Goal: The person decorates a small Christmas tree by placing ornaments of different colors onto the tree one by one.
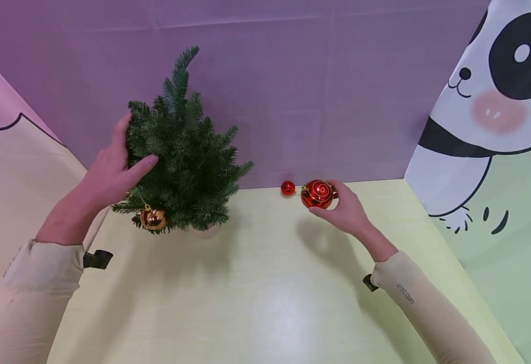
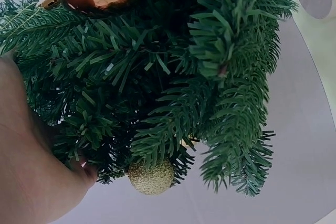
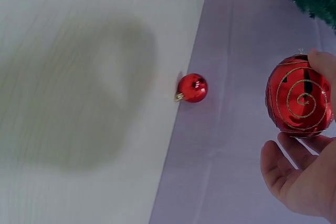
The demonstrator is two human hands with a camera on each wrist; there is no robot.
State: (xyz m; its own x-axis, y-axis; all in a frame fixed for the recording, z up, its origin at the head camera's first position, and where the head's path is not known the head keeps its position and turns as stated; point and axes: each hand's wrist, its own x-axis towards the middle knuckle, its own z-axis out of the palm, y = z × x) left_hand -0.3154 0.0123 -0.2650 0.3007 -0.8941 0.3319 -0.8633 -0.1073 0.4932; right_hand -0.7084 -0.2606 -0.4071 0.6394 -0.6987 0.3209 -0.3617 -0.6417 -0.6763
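Observation:
A small artificial Christmas tree (image 1: 183, 167) stands at the left of the table, with a shiny copper-gold bauble (image 1: 153, 218) on its lower front branch. My left hand (image 1: 115, 169) grips the tree's left side, thumb over the front branches and the other fingers partly hidden in the needles. In the left wrist view a glittery gold bauble (image 2: 151, 177) hangs beyond that hand (image 2: 37, 150). Between the thumb and fingers of my right hand (image 1: 344, 210) is a large red bauble with a gold swirl (image 1: 317, 194), raised over the table. Its gold cap points toward the tree.
A smaller red bauble (image 1: 288, 188) lies at the table's back edge, left of the held one. Behind the pale wooden table (image 1: 265, 293) rises a purple cloth backdrop (image 1: 283, 101). A panda-print sheet (image 1: 488, 101) borders the right side.

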